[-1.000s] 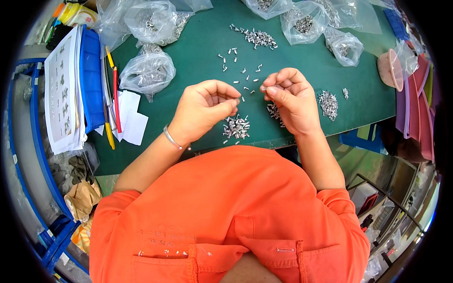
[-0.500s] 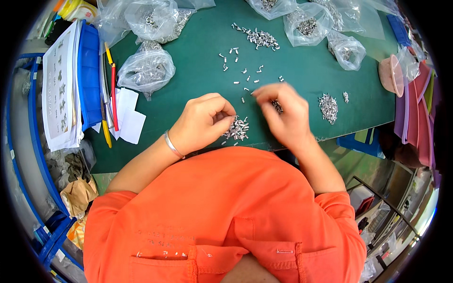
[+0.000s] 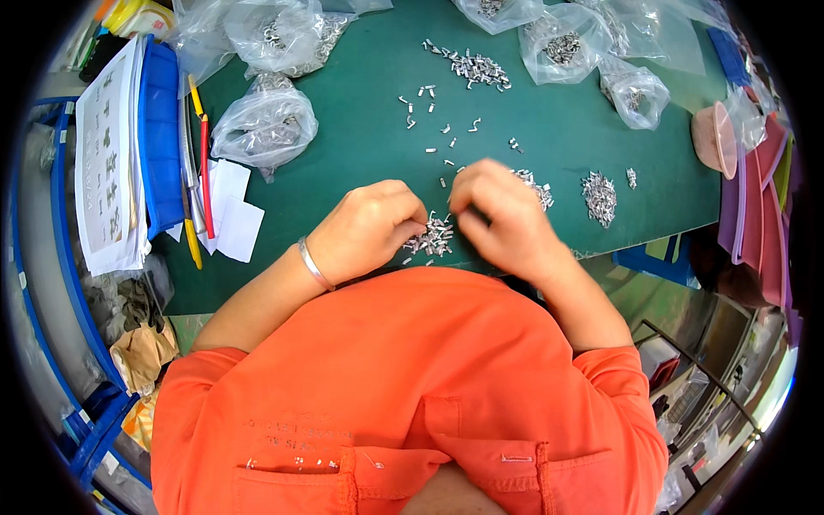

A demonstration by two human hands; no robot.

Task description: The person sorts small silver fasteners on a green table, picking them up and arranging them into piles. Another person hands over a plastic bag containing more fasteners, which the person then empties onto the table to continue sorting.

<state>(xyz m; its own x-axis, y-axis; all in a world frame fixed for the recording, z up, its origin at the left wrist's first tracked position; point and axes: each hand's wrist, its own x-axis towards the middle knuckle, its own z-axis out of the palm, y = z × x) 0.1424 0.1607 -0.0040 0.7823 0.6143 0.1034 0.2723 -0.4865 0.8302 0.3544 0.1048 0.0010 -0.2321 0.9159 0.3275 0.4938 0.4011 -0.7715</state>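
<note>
My left hand (image 3: 371, 227) rests over the left side of a small heap of silvery metal parts (image 3: 433, 239) near the table's front edge. Its thumb and forefinger are pinched together; what they hold, if anything, is too small to make out. On the heap's right side my right hand (image 3: 506, 221) is raised with curled fingers, a little blurred, its fingertips turned toward the left hand. Whatever sits between them is hidden. Just behind the right hand shows another heap of bright metal parts (image 3: 539, 190). A silver bangle (image 3: 315, 264) circles my left wrist.
Loose parts and a far pile (image 3: 476, 69) lie on the green table (image 3: 360, 112); another pile (image 3: 599, 199) is at right. Plastic bags of parts (image 3: 266, 129) stand along the back and left. Left are a blue bin (image 3: 161, 137) and red-handled tool (image 3: 207, 176); right, a pink cup (image 3: 714, 139).
My right hand has moved left and its fingers have curled in closer to my left hand. The heap behind it is now more visible. My left hand stays nearly still.
</note>
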